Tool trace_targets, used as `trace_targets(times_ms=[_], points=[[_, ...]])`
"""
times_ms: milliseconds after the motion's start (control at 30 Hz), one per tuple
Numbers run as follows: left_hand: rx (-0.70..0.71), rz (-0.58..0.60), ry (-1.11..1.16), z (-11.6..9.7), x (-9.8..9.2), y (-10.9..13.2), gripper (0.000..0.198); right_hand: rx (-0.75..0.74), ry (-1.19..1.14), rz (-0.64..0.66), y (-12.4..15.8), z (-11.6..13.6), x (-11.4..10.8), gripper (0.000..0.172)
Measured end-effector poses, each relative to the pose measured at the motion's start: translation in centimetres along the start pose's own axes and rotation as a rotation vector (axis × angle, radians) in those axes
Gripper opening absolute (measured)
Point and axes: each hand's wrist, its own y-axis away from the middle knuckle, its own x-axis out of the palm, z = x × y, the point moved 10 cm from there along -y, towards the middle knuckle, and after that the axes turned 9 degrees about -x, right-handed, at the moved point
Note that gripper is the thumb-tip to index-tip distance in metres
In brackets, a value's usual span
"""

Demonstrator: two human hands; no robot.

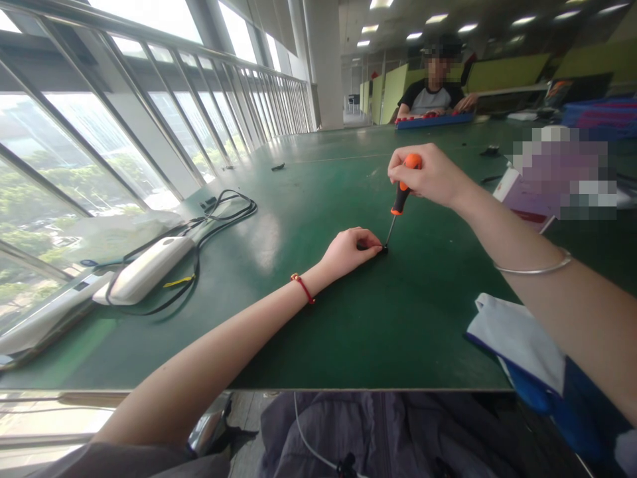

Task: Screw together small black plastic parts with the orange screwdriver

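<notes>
My right hand (432, 176) is closed round the orange-and-black handle of a screwdriver (401, 197), held nearly upright with its thin shaft pointing down. The tip meets a small black part (381, 248) on the green table (279, 226). My left hand (348, 251) rests on the table with its fingers pinched on that small black part, right beside the tip. A red cord sits on my left wrist and a silver bangle on my right forearm.
A white power strip (146, 269) with coiled black cables lies at the left near the window railing. A white and blue cloth (522, 342) lies at the near right edge. Another person (435, 93) sits at the far end behind a red and blue tray (432, 119).
</notes>
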Motion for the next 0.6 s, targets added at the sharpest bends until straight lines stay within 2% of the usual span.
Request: trace_targets(times_ms=[67,267,433,500,600], points=[[-0.004,0.006,0.008,0.1,0.0,0.0,0.015,0.027,0.012,0.041,0.0,-0.2,-0.2,0.013],[-0.012,0.029,0.039,0.2,0.1,-0.1,0.016,0.061,0.115,0.240,0.2,-0.6,-0.6,0.016],[-0.011,0.041,0.047,0.2,0.2,-0.2,0.017,0.119,0.169,0.306,0.7,-0.4,-0.7,0.037],[-0.013,0.042,0.044,0.3,0.2,-0.2,0.017,0.120,0.194,0.308,0.8,0.0,-0.7,0.034],[-0.016,0.053,0.045,0.3,0.3,-0.2,0.017,0.084,0.216,0.307,0.7,0.8,-0.6,0.018]])
